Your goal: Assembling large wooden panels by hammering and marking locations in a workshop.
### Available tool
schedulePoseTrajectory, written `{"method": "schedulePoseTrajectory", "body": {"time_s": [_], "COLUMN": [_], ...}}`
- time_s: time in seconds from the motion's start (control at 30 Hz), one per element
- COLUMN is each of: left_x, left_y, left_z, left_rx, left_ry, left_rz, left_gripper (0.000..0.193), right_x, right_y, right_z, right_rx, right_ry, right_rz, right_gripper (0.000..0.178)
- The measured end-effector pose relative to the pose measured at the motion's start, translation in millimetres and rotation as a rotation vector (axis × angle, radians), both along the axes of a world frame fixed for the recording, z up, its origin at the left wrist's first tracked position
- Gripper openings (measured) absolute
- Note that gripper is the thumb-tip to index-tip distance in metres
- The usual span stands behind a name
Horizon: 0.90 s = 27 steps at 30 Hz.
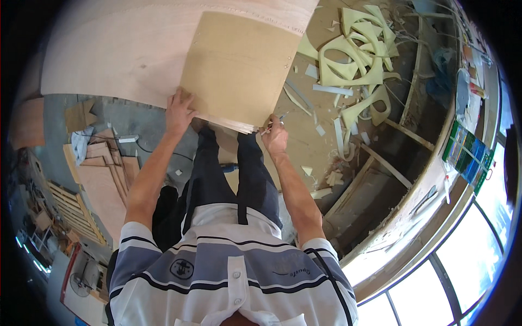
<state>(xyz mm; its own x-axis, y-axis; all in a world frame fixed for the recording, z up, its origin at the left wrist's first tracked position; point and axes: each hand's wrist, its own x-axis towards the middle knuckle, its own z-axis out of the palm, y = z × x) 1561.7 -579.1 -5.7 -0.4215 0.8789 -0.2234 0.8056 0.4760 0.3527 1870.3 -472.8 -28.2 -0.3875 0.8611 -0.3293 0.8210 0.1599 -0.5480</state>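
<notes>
A brown rectangular board (239, 65) lies on a large pale plywood sheet (119, 54). Several thin layers show along the board's near edge. My left hand (179, 113) rests at its near left corner, fingers apart and lying over the edge of the board and the sheet. At the near right corner, my right hand (275, 136) is closed around a slim pen-like tool (266, 131), which points toward the board's edge. My fingers cover most of that tool, so its exact kind is unclear.
Yellow foam offcuts (353, 60) and white strips litter the floor to the right, beside a wooden frame (370, 163). Plywood scraps (103, 157) and a slatted wooden piece (76, 209) lie at left. A cable (163, 153) crosses the floor. Behind stands a fan (81, 282).
</notes>
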Motion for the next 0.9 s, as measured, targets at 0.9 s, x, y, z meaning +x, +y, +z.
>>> {"method": "schedulePoseTrajectory", "body": {"time_s": [0.9], "left_x": [-89], "left_y": [-23], "left_z": [-21], "left_rx": [0.047], "left_ry": [-0.066], "left_rz": [-0.450], "left_gripper": [0.048], "right_x": [4], "right_y": [7], "right_z": [0], "right_rx": [0.126], "right_ry": [-0.287], "right_rz": [0.142], "right_gripper": [0.040]}}
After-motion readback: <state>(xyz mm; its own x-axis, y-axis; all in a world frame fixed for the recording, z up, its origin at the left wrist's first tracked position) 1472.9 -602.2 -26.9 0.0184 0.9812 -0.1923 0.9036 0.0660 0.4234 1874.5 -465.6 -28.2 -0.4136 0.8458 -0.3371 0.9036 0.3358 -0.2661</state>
